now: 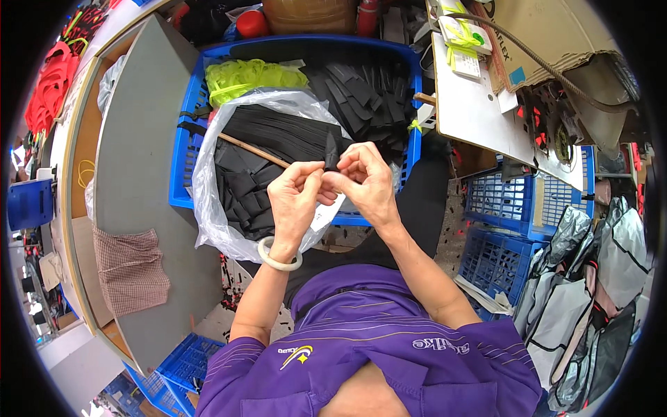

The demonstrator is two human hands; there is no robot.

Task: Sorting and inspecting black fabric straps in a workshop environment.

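Note:
My left hand (pixel 295 198) and my right hand (pixel 368 184) come together over a clear plastic bag (pixel 208 221). Between their fingertips they pinch a small black fabric strip (pixel 331 151), whose upper end stands up folded. The thumbs and forefingers are closed on it; its lower part is hidden by the fingers. Inside the bag lie black fabric strips (pixel 267 128), some in a neat long bundle, others loose. A thin wooden stick (pixel 251 149) slants across them, its near end by my left hand. Something white (pixel 325 214) shows below my hands.
The bag sits in a blue plastic basket (pixel 182 163) with lime-green straps (pixel 253 75) and more black strips (pixel 365 94). A grey panel (pixel 139 187) with a checked cloth (pixel 130 270) stands left. Right are a white tabletop (pixel 465 104), blue crates (pixel 495 257) and grey bags (pixel 563 313).

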